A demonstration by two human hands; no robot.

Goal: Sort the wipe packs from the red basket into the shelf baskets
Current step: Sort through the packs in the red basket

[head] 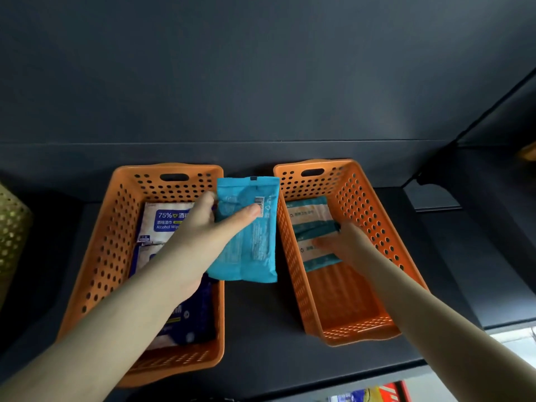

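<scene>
Task partway, by my reckoning. Left orange basket (95, 242), 8 o'clock, held white-blue alcohol wipe packs (162, 219). Right orange basket (377, 216), 4 o'clock, held teal-white packs (310, 210) at far end. Red basket stock: could not tell.

My left hand (203, 224) pinched blue pack (249, 242), thumb on top, over gap between baskets. My right hand (345, 242) lay in right orange basket, fingers fairly straight, blurred, touching teal-white packs.
</scene>
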